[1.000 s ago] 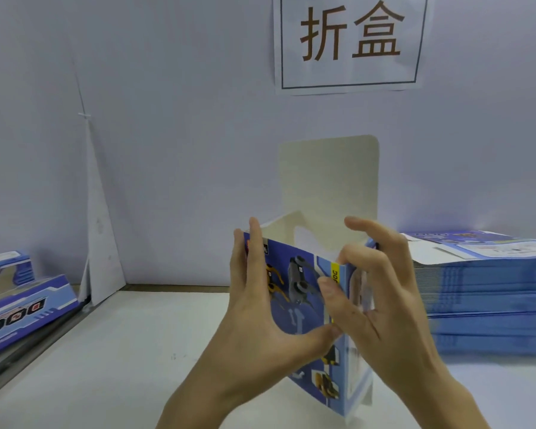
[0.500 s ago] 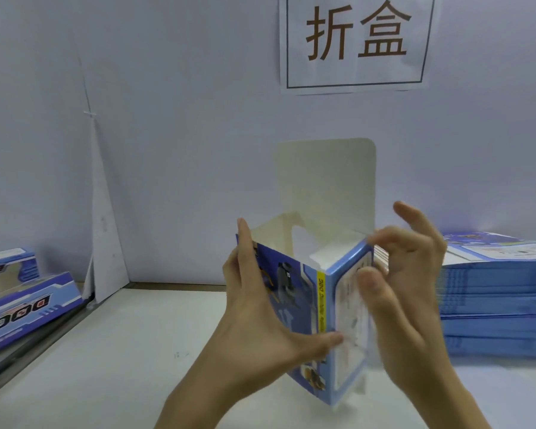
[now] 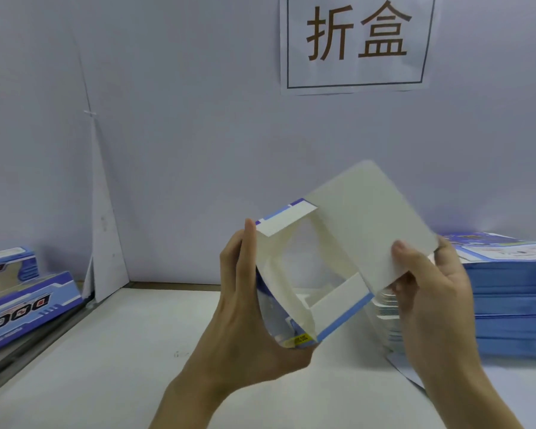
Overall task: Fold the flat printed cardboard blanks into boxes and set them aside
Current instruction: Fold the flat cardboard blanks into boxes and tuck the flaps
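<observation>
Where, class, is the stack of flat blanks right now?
In the head view, the stack of flat blanks sits on the table, far right by the wall, just beyond the right hand gripping the box.

Wall sign (image 3: 358,41): a white paper sheet with two big brown characters, "折盒", inside a thin dark frame.
Front finished box (image 3: 28,308): at the left of the counter; big letters "DOG", seen upside down. The small line beside them is too blurred to read.
Back finished box (image 3: 0,267): the same letters, only partly visible at the picture's edge.
Half-folded box (image 3: 338,295): a yellow strip (image 3: 300,339) with tiny dark print, not readable.
Stack of flat blanks (image 3: 514,289): a white panel with small print on the top sheet, not readable.
</observation>
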A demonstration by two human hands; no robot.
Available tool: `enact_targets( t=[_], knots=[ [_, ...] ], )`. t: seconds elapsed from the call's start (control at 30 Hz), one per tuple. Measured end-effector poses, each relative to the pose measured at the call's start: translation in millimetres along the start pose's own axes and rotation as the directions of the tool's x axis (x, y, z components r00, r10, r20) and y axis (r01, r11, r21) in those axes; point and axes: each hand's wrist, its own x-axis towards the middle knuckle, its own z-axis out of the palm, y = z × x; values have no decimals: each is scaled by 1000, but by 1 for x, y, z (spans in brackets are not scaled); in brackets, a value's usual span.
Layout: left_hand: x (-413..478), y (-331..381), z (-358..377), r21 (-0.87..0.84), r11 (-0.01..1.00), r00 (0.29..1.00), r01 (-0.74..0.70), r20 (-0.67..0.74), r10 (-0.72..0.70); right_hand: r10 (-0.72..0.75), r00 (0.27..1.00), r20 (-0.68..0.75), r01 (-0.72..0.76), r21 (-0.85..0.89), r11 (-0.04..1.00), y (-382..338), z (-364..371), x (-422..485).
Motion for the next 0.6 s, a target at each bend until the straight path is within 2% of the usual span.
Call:
enact_targets(
  t=[0.03, 0.07, 0.13, 0.17, 0.23, 0.27, 0.37, 0.43, 0.53, 0.57, 0.6],
  knots=[
    [1, 2, -2, 26, 999, 999, -33, -9, 34, 146, 989, -30, -146, 13, 989, 3, -1, 3],
    [1, 4, -3, 52, 997, 998, -63, -21, 64, 318, 948, -33, -317, 23, 948, 5, -4, 6],
    [1, 7, -3, 93, 990, 992, -110, -58, 116, 618, 783, 66, -618, -27, 786, 7, -9, 9],
    [2, 8, -1, 108, 987, 989, -123, -74, 131, 705, 696, 133, -702, -77, 708, 6, -11, 10],
    [4, 8, 0, 150, 978, 984, -148, -77, 161, 762, 606, 229, -760, -115, 639, 5, -14, 10],
    [5, 8, 1, 177, 971, 982, -163, -67, 177, 763, 594, 257, -766, -110, 633, 4, -15, 11],
    [9, 7, -3, 183, 970, 979, -157, -104, 178, 689, 638, 345, -728, -22, 685, 0, -14, 13],
    [10, 6, -6, 139, 980, 980, -141, -124, 159, 672, 610, 420, -748, 24, 663, -3, -13, 15],
    [5, 9, -7, 102, 974, 972, -203, -95, 213, 738, 448, 505, -886, 142, 441, 1, -18, 15],
    [4, 11, -7, 98, 968, 969, -229, -68, 237, 742, 423, 519, -901, 157, 404, 0, -19, 15],
    [3, 11, -7, 103, 965, 968, -239, -48, 245, 730, 428, 532, -897, 154, 414, -2, -19, 14]
  ],
)
